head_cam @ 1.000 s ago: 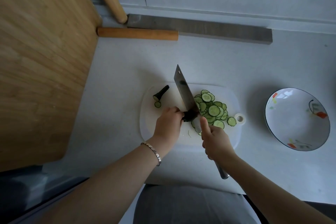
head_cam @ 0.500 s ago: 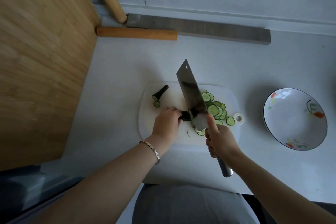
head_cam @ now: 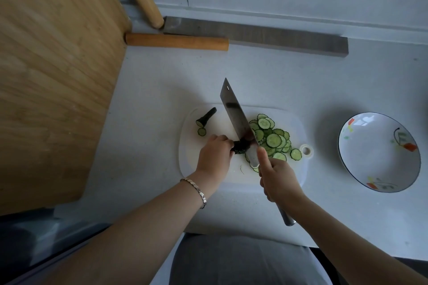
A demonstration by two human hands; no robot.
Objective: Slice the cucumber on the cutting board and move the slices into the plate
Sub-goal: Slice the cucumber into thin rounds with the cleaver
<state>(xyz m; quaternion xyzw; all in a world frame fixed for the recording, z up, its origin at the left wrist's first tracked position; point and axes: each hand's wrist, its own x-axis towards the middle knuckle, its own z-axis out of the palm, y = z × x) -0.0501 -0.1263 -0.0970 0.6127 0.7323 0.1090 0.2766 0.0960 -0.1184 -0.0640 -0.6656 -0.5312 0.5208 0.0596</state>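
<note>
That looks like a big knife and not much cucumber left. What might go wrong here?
1. The cucumber stub is short, so the left hand pinning it sits right beside the cleaver; a slip could nick a finger.
2. The slices reach the cutting board edge near its hanging hole; some may spill during the move to the plate.

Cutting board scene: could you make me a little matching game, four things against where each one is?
Things:
1. cleaver
2. plate
3. cucumber slices
4. cucumber stub

Places:
A. heaped on the board, right of the blade
B. pinned by the left hand
C. gripped by the right hand
D. on the counter, right of the cutting board

Pairs: 1-C, 2-D, 3-A, 4-B
</note>
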